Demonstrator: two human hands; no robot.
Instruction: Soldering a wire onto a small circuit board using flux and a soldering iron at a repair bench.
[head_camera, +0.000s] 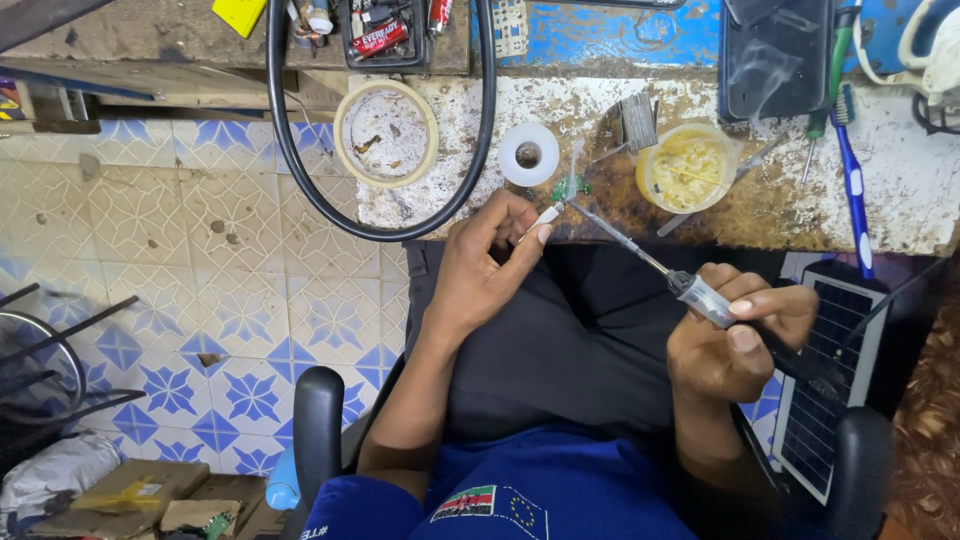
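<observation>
While right hand (735, 345) grips soldering iron (640, 255) by handle, tip meets small green board (571, 187) at near desk (900, 190) edge; left hand (490, 265) pinches white wire end (547, 216). Iron likely stiff, light, hot-tipped: hold insulated handle only. Wire thin, floppy.

Head camera, looking steeply down, close over workbench (900, 190).

Bare forearms and two bare hands at frame centre, blue shirt with small flag patches at bottom, dark trousers
</observation>
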